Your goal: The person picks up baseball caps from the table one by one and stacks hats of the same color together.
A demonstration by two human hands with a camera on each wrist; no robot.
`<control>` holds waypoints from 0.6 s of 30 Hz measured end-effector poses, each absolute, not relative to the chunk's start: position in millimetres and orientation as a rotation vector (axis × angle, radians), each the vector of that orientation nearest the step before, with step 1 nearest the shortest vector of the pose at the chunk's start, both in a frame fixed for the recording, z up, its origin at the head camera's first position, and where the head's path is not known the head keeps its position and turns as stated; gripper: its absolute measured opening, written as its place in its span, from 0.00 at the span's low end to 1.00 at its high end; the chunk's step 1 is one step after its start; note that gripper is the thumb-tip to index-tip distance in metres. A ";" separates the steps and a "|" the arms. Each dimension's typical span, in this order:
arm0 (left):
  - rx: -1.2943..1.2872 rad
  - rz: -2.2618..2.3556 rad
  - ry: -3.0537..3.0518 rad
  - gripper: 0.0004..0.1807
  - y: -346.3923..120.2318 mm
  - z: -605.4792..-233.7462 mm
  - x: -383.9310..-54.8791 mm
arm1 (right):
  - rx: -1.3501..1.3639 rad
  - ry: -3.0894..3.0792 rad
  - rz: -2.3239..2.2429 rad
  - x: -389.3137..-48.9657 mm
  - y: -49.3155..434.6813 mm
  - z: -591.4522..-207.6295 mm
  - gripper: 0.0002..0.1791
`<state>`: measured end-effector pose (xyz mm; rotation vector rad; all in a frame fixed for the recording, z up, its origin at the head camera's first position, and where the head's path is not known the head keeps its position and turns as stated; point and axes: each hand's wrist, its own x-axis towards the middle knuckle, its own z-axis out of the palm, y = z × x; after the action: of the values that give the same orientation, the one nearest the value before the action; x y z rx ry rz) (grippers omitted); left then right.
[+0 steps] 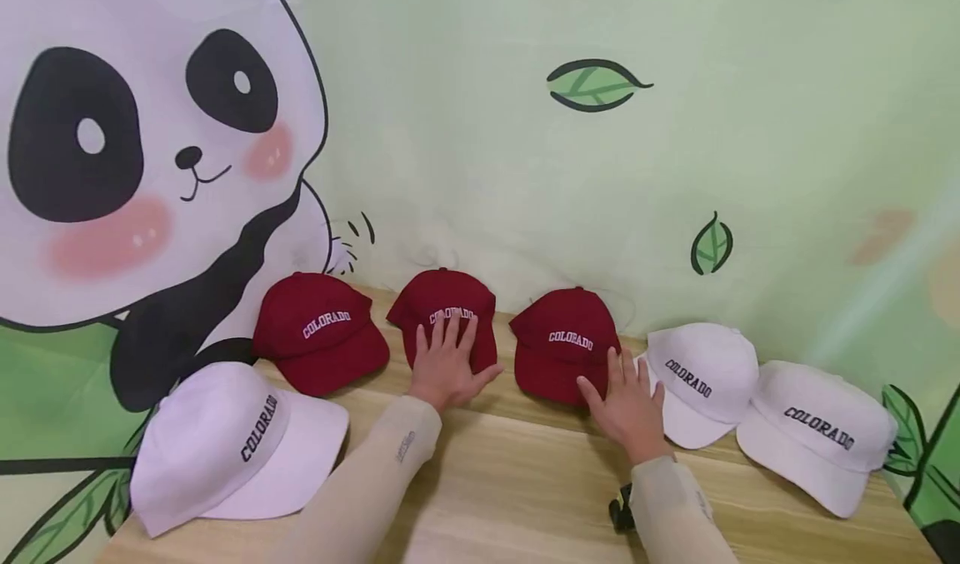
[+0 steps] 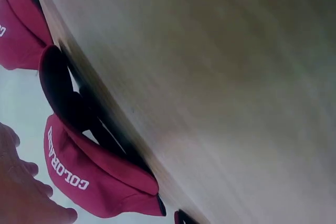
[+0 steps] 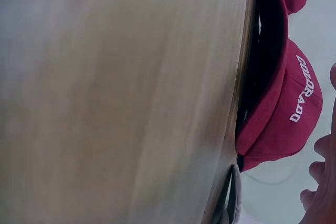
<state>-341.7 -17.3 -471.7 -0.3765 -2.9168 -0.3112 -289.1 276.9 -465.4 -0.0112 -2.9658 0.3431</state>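
While both arms reach forward over the wooden table (image 1: 510, 481), the left hand (image 1: 447, 371) holds nothing, its fingers extended and spread in front of the middle red cap (image 1: 452, 291), partly hiding the lettering. The right hand (image 1: 632, 406) is likewise free of any grasp, fingers extended, between the right red cap (image 1: 562, 356) and the inner white cap (image 1: 705, 381), overlapping the edges of both in the head view. Each wrist view shows a gap between the fingertips and the nearest red cap. Along the back of the table the three red caps stand in a row, the left red cap (image 1: 318, 339) being the third, brims toward the person and COLORADO in white across the fronts. At the right end, the outer white cap (image 1: 817, 431) sits just beside the inner one, and the left white cap (image 1: 232, 456) lies nearer the person at the table's left side, its brim pointing right; all three white caps carry the same word in dark letters. Behind everything hangs a pale green backdrop (image 1: 480, 131) with a cartoon panda (image 1: 161, 131) at the left.
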 end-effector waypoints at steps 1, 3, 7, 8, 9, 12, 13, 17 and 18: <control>-0.379 -0.314 -2.919 0.51 -16.2 -471.0 -340.6 | -0.017 -2.965 0.340 -288.2 278.1 -465.7 0.50; -0.385 -0.317 -2.922 0.51 -14.0 -470.1 -339.4 | -0.023 -2.955 0.332 -286.5 279.9 -466.1 0.50; -0.407 -0.314 -2.961 0.51 -10.3 -467.8 -334.5 | -0.020 -2.946 0.352 -279.5 281.6 -465.3 0.49; -0.412 -0.308 -2.974 0.51 -10.4 -467.4 -334.0 | -0.015 -2.945 0.356 -277.9 280.6 -464.1 0.49; -0.412 -0.310 -2.978 0.51 -11.0 -466.5 -333.4 | -0.007 -2.940 0.368 -276.6 279.2 -462.3 0.49; -0.391 -0.313 -2.971 0.50 -13.9 -461.7 -334.1 | 0.020 -2.917 0.391 -275.7 275.2 -455.8 0.49; -0.383 -0.312 -2.956 0.50 -14.9 -459.5 -334.9 | 0.029 -2.908 0.394 -276.1 273.9 -453.4 0.49; -0.390 -0.325 -2.929 0.50 -15.9 -451.4 -338.5 | 0.025 -2.914 0.424 -277.7 274.0 -445.4 0.50; -0.404 -0.329 -2.934 0.50 -15.4 -450.0 -338.7 | 0.016 -2.925 0.430 -277.1 274.6 -443.9 0.50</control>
<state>-338.7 -15.4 -450.0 -0.4041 -2.9338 -0.3286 -277.1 274.6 -443.9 0.0162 -2.9246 0.4301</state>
